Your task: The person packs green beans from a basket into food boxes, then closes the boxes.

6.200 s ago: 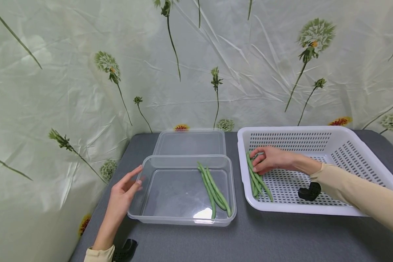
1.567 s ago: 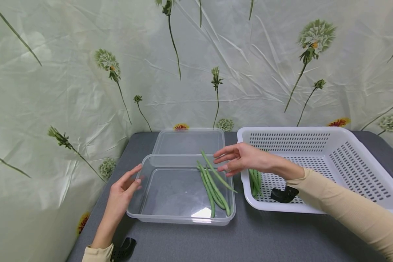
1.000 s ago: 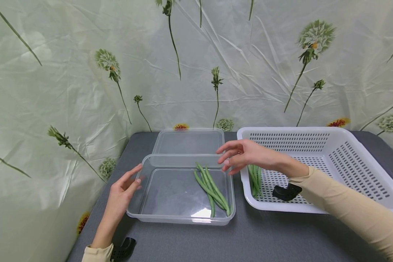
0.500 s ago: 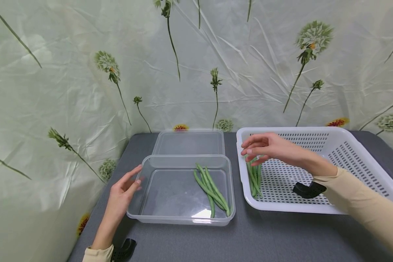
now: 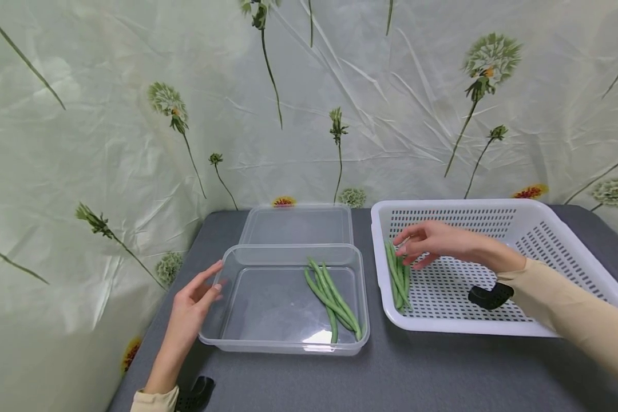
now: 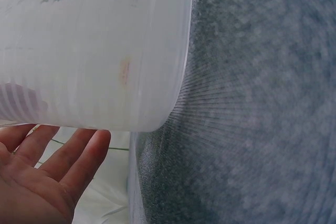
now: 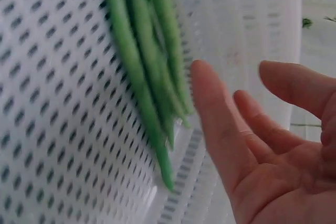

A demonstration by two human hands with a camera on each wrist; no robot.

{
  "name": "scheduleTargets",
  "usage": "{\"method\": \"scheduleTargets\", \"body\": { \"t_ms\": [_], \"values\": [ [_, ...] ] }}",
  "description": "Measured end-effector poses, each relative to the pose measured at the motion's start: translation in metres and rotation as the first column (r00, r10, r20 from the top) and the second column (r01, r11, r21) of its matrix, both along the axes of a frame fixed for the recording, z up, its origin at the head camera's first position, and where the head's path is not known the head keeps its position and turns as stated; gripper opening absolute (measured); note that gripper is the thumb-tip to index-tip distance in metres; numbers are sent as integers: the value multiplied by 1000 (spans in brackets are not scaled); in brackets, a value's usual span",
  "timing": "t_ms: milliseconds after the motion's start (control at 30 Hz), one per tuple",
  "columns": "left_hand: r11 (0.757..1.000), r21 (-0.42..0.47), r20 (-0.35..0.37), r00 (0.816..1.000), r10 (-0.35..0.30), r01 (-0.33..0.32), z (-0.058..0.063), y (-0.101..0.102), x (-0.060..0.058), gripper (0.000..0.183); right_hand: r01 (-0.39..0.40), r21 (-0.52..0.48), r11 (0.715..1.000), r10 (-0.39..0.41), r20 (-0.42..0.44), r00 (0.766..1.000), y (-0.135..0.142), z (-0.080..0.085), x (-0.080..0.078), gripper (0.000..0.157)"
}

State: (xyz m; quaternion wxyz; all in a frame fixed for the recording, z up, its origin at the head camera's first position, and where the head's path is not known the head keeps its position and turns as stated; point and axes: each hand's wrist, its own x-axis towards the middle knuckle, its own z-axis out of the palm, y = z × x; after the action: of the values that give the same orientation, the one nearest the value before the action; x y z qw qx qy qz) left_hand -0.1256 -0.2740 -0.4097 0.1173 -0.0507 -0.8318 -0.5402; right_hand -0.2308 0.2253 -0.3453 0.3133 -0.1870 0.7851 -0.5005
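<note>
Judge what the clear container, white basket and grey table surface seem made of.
Container: likely smooth, glossy plastic; it is see-through and catches a bright glare.
Basket: probably opaque plastic, with slots through its walls and floor.
Table surface: apparently matte fabric, with mottled grain.

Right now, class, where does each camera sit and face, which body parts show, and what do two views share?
Head: on the head, facing forward and down at the clear container and white basket; left hand, right hand, sleeves show.
Left wrist: on that wrist, facing the clear container's side; left hand shows.
Right wrist: on that wrist, facing green beans in the white basket; right hand shows.
Head and right wrist share the green beans.
</note>
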Motion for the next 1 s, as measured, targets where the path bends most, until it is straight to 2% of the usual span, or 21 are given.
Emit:
{"method": "scheduleTargets", "body": {
  "t_ms": [400, 700, 1000],
  "values": [
    [1000, 2, 7, 1000, -4, 4, 0, 0, 1, 41, 30, 95, 995, -28, -27, 999, 24, -17, -16, 42],
    [1000, 12, 12, 1000, -7, 7, 0, 0, 1, 41, -76, 159, 984, 80, -17, 997, 28, -28, -21, 53],
    [1000, 8, 2, 1000, -14, 14, -1, -1, 0, 41, -47, 104, 994, 49, -14, 999, 27, -31, -20, 54]
  ]
}}
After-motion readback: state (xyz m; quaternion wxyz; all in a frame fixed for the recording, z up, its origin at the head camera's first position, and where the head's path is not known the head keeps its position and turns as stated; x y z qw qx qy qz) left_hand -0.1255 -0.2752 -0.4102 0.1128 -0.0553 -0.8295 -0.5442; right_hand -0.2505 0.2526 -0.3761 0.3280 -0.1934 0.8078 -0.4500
